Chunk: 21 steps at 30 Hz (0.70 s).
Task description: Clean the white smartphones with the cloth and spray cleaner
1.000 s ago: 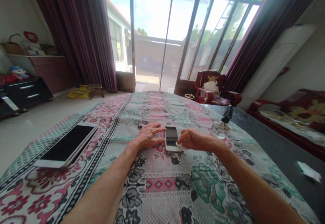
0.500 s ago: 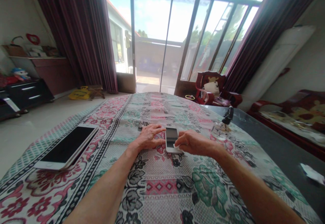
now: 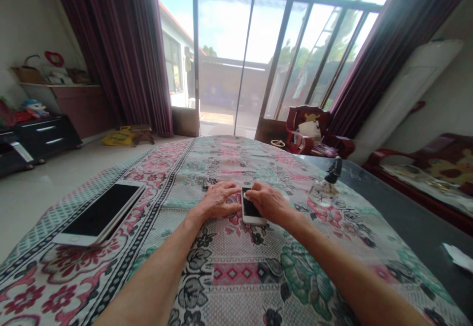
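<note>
Left hand (image 3: pixel 219 200) lies flat and loose-fingered on a flowered cloth (image 3: pixel 236 272), holding nothing, its thumb side just beside the left edge of a white-framed phone (image 3: pixel 253 212). The phone rests face up near the middle of the tabletop (image 3: pixel 410 217). Right hand (image 3: pixel 266 202) bends its fingers down onto the phone's far end. A speck of white shows under the fingertips, and it cannot be told whether the hand pinches something there or merely presses.

The phone is a slim, stiff slab with rounded corners and a dark glass face. It looks light, smooth enough to slip and easy to crack. The 2 long edges appear to offer the surest hold, since the frame gives more purchase than the glass. The coarse woven cloth, printed in pink, green and black blooms, should keep it from sliding.

Well apart to the left lies 1 larger white-edged tablet (image 3: pixel 98 213), screen dark. To the right, where the cloth ends, the bare tabletop is dark and glossy and carries a small clear item with a black top (image 3: pixel 331 174) and a white paper scrap (image 3: pixel 458 257). Maroon curtains (image 3: pixel 121 45) frame sunlit glass doors (image 3: pixel 240 45) beyond, with a red wooden chair (image 3: pixel 308 129) beside them.
</note>
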### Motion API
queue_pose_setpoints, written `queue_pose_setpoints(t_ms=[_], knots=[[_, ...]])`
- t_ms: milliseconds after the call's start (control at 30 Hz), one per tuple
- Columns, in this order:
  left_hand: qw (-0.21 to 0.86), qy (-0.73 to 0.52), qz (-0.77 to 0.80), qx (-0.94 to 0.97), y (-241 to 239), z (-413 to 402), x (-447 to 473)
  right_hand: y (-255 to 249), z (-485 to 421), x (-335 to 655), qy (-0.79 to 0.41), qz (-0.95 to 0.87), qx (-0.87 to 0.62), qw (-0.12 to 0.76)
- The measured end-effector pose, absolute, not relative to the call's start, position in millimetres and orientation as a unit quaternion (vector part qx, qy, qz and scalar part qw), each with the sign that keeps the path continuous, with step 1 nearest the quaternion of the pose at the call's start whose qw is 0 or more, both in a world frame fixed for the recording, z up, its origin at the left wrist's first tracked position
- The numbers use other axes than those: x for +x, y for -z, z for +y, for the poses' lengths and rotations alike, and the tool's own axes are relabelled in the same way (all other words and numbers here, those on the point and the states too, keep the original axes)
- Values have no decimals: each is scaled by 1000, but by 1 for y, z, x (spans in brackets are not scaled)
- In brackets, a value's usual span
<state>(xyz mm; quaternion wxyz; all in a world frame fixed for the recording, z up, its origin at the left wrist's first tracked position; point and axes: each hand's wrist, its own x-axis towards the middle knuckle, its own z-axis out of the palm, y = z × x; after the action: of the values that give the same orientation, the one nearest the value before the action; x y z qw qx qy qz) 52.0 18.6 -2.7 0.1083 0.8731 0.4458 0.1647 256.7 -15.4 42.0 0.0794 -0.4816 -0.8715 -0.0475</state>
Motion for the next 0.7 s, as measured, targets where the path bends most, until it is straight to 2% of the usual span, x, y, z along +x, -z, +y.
queue_pose_setpoints(t_ms=[267,567,700], knots=[[119,-173,451,868,2,19,53,-36,1,254,58,-859,-502,81],[139,-169,446,868,-1,18,50,-60,-27,269,-83,-924,-370,48],[133,-170,448,867,-1,18,50,-58,-26,272,-113,-926,-356,54]])
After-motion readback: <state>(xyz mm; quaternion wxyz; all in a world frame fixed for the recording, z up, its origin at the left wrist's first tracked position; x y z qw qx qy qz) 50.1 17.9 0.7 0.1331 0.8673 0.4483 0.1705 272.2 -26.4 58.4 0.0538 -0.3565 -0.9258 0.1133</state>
